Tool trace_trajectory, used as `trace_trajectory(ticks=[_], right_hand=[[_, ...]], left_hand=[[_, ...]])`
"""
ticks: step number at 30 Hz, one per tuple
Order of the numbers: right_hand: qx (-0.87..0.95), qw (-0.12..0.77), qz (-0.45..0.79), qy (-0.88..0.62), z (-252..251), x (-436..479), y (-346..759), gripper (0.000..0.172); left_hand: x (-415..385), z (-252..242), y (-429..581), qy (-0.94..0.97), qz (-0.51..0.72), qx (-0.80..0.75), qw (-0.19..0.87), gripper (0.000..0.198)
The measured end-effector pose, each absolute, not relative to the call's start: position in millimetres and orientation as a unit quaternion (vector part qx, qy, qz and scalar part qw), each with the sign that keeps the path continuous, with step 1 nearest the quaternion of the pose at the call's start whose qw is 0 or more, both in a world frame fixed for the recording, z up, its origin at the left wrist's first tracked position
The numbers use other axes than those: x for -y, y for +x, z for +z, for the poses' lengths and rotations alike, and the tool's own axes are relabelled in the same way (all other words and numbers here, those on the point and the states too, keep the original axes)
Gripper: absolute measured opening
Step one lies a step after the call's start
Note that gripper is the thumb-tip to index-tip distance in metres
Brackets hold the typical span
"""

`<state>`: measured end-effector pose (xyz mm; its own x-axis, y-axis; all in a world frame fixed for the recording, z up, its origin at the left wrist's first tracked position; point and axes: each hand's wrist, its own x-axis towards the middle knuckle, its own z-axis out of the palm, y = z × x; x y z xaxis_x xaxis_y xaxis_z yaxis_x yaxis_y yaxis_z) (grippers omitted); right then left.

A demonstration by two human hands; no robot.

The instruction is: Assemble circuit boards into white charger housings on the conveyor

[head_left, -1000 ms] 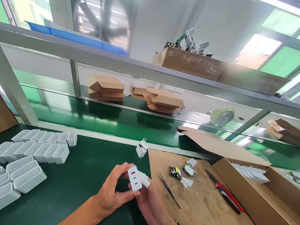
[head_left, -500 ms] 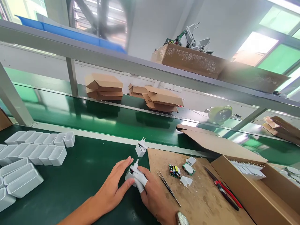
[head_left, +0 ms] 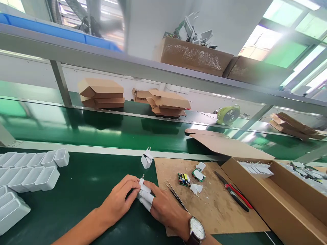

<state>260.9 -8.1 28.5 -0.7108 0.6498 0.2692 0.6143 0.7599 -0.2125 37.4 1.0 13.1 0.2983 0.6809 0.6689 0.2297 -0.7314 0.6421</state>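
Both my hands press a white charger down on the green mat, its metal prongs pointing up. My left hand curls its fingers around the charger's left side. My right hand, with white finger cots on two fingers and a wristwatch, grips it from the right. Most of the charger's body is hidden by my fingers. A second white charger with prongs up stands a little farther back on the mat.
Rows of white plastic shells lie at the left. A wooden board carries tweezers, circuit boards and red-handled pliers. An open cardboard box sits at the right. Folded cartons rest on the green conveyor.
A second ago I held the charger up, port face toward me. I turned it prongs-up and lowered it to the mat; both hands now close on it.
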Motion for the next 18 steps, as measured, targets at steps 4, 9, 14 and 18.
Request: trace_trajectory(ticks=[4, 9, 14, 18], right_hand=[[0.925, 0.207, 0.058, -0.314, 26, 7, 260, 0.041], [0.913, 0.248, 0.039, -0.321, 42, 5, 261, 0.046], [0.907, 0.249, 0.037, -0.338, 47, -5, 270, 0.042], [0.908, 0.225, 0.055, -0.348, 27, -11, 273, 0.038]], left_hand=[[0, 9, 38, 0.783, 0.526, -0.279, 0.180, 0.020], [-4, 5, 24, 0.742, 0.546, -0.361, 0.145, 0.027], [-11, 8, 6, 0.710, 0.547, -0.429, 0.118, 0.024], [-12, 13, 3, 0.689, 0.535, -0.471, 0.131, 0.022]])
